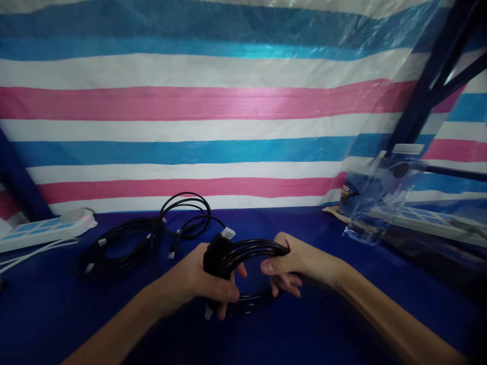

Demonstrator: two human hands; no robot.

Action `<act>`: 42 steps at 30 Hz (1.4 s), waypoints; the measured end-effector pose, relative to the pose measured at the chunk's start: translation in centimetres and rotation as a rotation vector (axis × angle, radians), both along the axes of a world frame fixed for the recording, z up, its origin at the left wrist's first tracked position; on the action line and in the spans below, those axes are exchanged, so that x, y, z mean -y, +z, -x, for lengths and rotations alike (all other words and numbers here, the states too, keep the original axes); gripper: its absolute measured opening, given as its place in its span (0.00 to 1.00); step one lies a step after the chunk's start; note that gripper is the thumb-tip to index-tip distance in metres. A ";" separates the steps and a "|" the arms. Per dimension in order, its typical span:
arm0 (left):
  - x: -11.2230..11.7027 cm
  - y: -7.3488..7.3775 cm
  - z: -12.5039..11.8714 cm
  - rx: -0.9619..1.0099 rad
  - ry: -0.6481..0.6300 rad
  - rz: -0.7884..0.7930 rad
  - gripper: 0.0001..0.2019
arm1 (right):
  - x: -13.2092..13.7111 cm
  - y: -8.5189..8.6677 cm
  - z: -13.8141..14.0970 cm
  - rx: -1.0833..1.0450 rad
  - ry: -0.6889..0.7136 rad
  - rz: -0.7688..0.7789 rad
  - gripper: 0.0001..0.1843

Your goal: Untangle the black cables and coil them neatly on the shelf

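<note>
A coiled black cable (247, 251) is held over the blue table between both hands. My left hand (201, 281) is closed around the left end of the coil, where the loops are bunched. My right hand (292, 263) grips the right side of the same coil, thumb pointing left. A silver connector (228, 233) sticks up from the coil's top. A loose pile of more black cables (125, 243) with silver plugs lies on the table to the left.
A white power strip (45, 228) with white leads lies at the far left. A clear plastic bag over a bottle (380, 192) stands at the right, a second power strip (429, 218) behind it. A striped tarp (228, 101) backs the blue table (342, 324).
</note>
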State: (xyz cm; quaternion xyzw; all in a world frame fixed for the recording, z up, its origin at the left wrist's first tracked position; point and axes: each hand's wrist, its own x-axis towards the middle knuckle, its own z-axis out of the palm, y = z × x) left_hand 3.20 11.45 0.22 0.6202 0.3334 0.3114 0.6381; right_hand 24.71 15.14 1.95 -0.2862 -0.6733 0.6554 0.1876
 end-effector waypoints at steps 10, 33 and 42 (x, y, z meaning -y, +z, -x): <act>1.1 0.0 -1.1 0.103 0.136 0.029 0.07 | 2.1 -0.2 1.9 -0.096 -0.224 -0.335 0.11; 0.8 0.3 -1.3 -0.145 0.644 -0.439 0.08 | 2.3 0.7 1.6 0.078 0.105 -0.185 0.16; 0.9 0.0 -1.7 -0.074 0.017 0.022 0.07 | 1.9 -0.1 1.6 0.044 -0.399 -0.609 0.04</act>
